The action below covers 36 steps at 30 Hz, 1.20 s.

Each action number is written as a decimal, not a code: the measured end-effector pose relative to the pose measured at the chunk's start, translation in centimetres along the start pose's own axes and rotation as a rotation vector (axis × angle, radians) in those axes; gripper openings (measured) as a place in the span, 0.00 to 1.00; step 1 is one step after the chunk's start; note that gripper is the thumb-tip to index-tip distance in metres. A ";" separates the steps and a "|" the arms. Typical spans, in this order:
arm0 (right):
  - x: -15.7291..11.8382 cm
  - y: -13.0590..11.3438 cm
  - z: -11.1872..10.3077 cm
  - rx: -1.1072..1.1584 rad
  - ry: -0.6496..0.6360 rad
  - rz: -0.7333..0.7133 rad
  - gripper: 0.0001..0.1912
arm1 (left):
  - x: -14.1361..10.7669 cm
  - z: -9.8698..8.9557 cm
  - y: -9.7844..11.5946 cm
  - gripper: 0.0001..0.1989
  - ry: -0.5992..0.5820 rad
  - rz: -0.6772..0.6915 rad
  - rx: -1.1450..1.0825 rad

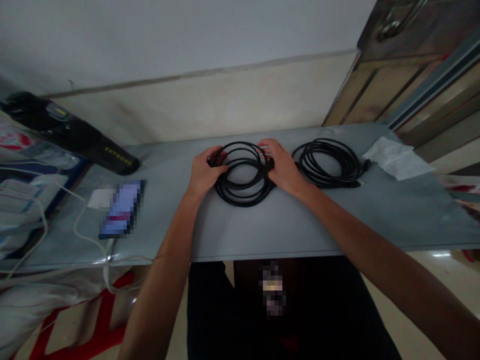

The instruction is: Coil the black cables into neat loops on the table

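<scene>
between fingers (270,144), coiled black cable (240,187)

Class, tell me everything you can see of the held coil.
The coil is black and plastic-looking, wound in several loose, roughly round, overlapping loops. The left grip holds its left side, the right grip its right, partly hiding it. It is over the grey table, left of another coil; contact beneath is unclear.

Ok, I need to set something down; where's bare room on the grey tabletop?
The grey tabletop is bare between the blue-screened phone and the left hand, between the held coiled black cable and near edge, and in front of the crumpled white sheet. The left end is crowded: phone, white cords, yellow-lettered black cylinder.
</scene>
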State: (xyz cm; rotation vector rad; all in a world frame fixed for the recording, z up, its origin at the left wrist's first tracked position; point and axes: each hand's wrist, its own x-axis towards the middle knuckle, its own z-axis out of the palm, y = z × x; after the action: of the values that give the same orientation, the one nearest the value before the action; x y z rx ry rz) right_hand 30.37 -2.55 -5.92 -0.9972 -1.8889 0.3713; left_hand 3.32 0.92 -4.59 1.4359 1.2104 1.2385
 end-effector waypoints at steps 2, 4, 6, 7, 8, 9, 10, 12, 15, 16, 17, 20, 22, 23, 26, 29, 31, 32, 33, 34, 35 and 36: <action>0.0 0.4 0.3 0.016 0.042 0.035 0.22 | 0.1 -0.1 -0.2 0.32 -0.010 0.021 0.033; 0.1 0.9 0.4 0.035 0.081 0.050 0.22 | 0.2 -0.3 -0.3 0.29 -0.015 0.057 0.129; 0.2 1.3 0.3 0.069 0.119 0.067 0.21 | 0.3 -0.5 -0.2 0.25 -0.020 0.095 0.251; 0.2 1.4 0.3 0.089 0.138 0.083 0.20 | 0.3 -0.6 -0.2 0.24 -0.024 0.110 0.304; 0.2 1.5 0.2 0.109 0.154 0.102 0.18 | 0.4 -0.6 -0.2 0.23 -0.028 0.121 0.342; 0.2 1.5 0.1 0.124 0.165 0.123 0.15 | 0.4 -0.6 -0.2 0.22 -0.031 0.128 0.365; 0.3 1.5 0.1 0.130 0.171 0.143 0.12 | 0.4 -0.6 -0.2 0.22 -0.034 0.132 0.375; 0.3 1.4 0.0 0.118 0.173 0.163 0.07 | 0.4 -0.5 -0.3 0.22 -0.049 0.139 0.359; 0.4 1.4 0.0 0.099 0.161 0.161 0.11 | 0.4 -0.4 -0.5 0.26 -0.094 0.170 0.279; 0.5 1.3 0.0 0.102 0.162 0.164 0.13 | 0.3 -0.4 -0.6 0.26 -0.107 0.181 0.252; 0.5 1.3 0.0 0.111 0.165 0.173 0.14 | 0.3 -0.4 -0.6 0.27 -0.117 0.186 0.235; 0.7 1.2 -0.1 0.125 0.186 0.217 0.13 | 0.2 -0.4 -0.6 0.28 -0.126 0.187 0.256; 0.7 1.1 -0.1 0.124 0.205 0.235 0.14 | 0.1 -0.3 -0.5 0.30 -0.136 0.191 0.296; 0.7 1.1 0.0 0.123 0.214 0.237 0.17 | 0.1 -0.3 -0.5 0.30 -0.145 0.197 0.309; 0.7 1.3 0.3 0.140 0.242 0.239 0.27 | 0.0 -0.2 -0.5 0.28 -0.164 0.226 0.306; 0.8 1.5 0.6 0.210 0.254 0.281 0.33 | 0.0 -0.1 -0.5 0.28 -0.150 0.263 0.311; 0.8 1.5 0.7 0.281 0.243 0.351 0.35 | -0.1 0.0 -0.4 0.28 -0.139 0.280 0.327; 0.8 1.4 0.7 0.310 0.234 0.384 0.36 | -0.2 0.0 -0.3 0.28 -0.139 0.284 0.339; 0.8 1.2 0.6 0.323 0.221 0.403 0.36 | -0.3 0.0 -0.2 0.27 -0.139 0.290 0.356; 0.8 1.0 0.5 0.315 0.199 0.403 0.36 | -0.3 0.0 -0.1 0.25 -0.140 0.300 0.379; 0.8 0.8 0.5 0.285 0.165 0.382 0.34 | -0.4 0.0 0.0 0.24 -0.144 0.316 0.409; 0.7 0.6 0.4 0.235 0.125 0.341 0.33 | -0.5 0.0 0.1 0.23 -0.149 0.337 0.444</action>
State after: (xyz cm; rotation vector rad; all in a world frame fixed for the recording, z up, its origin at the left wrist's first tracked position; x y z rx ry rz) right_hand 30.15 -1.62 -6.07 -1.1529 -1.5219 0.6972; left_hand 3.32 0.40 -4.56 2.0890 1.2229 1.0925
